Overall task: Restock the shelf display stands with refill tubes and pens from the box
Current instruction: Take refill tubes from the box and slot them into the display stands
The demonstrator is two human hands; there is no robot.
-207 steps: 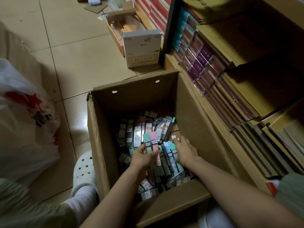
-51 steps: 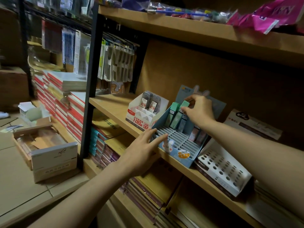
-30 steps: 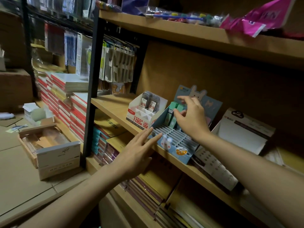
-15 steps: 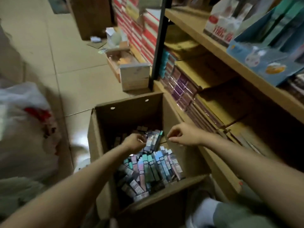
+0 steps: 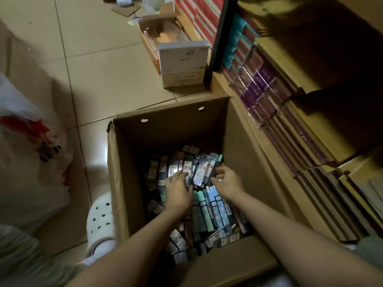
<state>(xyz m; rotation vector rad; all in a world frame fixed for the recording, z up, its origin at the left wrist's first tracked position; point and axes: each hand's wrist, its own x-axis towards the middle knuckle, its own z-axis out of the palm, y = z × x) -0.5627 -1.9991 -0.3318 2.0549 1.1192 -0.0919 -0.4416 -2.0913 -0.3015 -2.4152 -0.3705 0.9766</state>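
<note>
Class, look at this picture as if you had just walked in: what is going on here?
A person is crouched over an open brown cardboard box on a tiled floor, beside low shelves of stacked books. Both arms reach into it. The left hand and the right hand are sorting through a heap of small flat refill tube packs, dark, teal and blue. Whether either hand has actually gripped a pack cannot be told. No display stand is in view.

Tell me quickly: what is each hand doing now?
Left hand: fingers lie on the tubes in the box; grasp cannot be told.
Right hand: fingers curl onto the tubes; grasp cannot be told.
</note>
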